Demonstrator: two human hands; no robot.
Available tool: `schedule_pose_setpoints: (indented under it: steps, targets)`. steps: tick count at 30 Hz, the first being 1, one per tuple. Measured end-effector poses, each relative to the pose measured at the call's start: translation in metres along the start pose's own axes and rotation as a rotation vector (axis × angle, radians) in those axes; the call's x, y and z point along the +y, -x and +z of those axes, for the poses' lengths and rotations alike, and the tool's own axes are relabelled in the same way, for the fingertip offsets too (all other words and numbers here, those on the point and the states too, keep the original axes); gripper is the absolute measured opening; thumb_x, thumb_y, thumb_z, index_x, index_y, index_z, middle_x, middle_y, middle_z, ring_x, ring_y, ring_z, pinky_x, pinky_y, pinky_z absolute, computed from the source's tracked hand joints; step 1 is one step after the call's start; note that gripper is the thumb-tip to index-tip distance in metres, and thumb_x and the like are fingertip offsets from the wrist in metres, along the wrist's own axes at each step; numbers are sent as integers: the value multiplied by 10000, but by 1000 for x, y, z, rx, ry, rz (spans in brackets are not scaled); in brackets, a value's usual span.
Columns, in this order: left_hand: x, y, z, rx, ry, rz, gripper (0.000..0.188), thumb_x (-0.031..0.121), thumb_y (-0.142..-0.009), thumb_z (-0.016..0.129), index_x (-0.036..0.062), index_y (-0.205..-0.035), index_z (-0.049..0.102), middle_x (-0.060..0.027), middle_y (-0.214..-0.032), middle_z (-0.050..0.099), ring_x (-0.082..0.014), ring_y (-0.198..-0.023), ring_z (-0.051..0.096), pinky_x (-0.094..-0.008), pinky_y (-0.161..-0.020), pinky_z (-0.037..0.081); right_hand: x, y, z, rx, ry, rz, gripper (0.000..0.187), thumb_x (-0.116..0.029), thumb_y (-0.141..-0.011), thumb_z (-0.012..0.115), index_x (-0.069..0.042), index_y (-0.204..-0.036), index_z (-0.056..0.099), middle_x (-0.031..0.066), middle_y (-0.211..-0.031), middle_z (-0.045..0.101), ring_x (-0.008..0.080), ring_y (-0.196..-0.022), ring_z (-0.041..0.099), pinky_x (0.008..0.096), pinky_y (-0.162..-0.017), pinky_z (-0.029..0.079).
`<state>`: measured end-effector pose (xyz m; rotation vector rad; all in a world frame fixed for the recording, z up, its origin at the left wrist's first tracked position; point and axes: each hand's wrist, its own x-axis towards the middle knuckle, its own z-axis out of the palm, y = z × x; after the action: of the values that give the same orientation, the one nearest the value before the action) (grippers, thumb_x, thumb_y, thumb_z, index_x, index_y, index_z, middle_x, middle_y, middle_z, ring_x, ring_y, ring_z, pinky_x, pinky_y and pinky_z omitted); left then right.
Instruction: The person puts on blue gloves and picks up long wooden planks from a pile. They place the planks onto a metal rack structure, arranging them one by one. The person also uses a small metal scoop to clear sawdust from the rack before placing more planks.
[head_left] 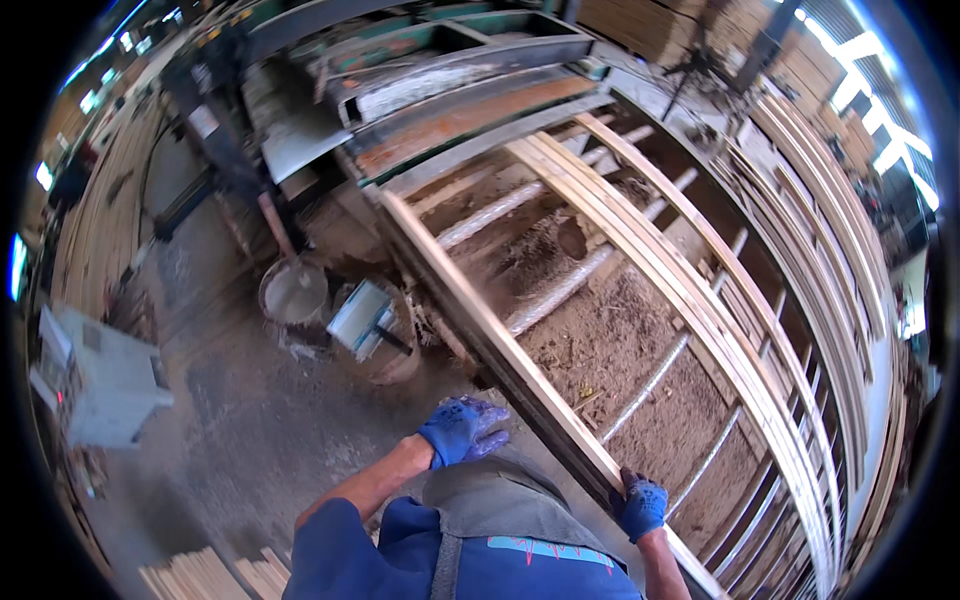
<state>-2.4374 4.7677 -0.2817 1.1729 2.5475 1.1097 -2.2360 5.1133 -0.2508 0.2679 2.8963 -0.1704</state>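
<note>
My left hand (pixel 463 432), in a blue work glove with dark stains, hangs over the floor at my waist. Its fingers are spread and hold nothing. On the right, my right hand (pixel 640 504), gloved in the same blue, is closed over a long wooden board (pixel 520 355) that lies along the near edge of a roller conveyor. The fingers curl over the board's far side and are partly hidden. Farther across the metal rollers (pixel 562 290), several long pale boards (pixel 655 260) lie side by side, with another board (pixel 690 215) apart from them.
A rusty machine bed (pixel 470 125) closes off the conveyor's far end. Left of it stand a round bucket (pixel 294 292) and a drum (pixel 385 350) with a dustpan-like thing (pixel 362 318) on top. A pale cabinet (pixel 112 378) is at far left. Sawdust (pixel 600 350) piles under the rollers.
</note>
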Motion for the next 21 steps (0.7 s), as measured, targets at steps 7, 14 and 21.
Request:
schedule_pose_setpoints:
  steps: [7,14,21]
  targets:
    - [-1,109,28,-14,-47,-301,435,430,-912,614,92,-1180,672,-173,-1139,683,-364,-1042,643,-473,-897,508,28,-11,9,-108,-99,-73,257,-293,-855,630,-97,-1010,689,203,-906,697,388,-844,680,493,-738,537]
    - [19,168,69,-16,7,-533,336,325,-851,707,50,-1045,721,-178,-954,727,-353,-857,705,-419,-795,559,42,-8,14,-100,-155,-128,273,-335,-882,606,-99,-990,690,187,-905,700,397,-831,675,508,-700,533]
    - [4,160,76,-51,123,-427,266,220,-841,710,31,-1028,717,-182,-924,727,-330,-821,713,-401,-777,557,43,4,12,-44,-173,-55,334,-339,-884,611,-68,-1076,642,200,-895,693,410,-829,671,510,-710,536]
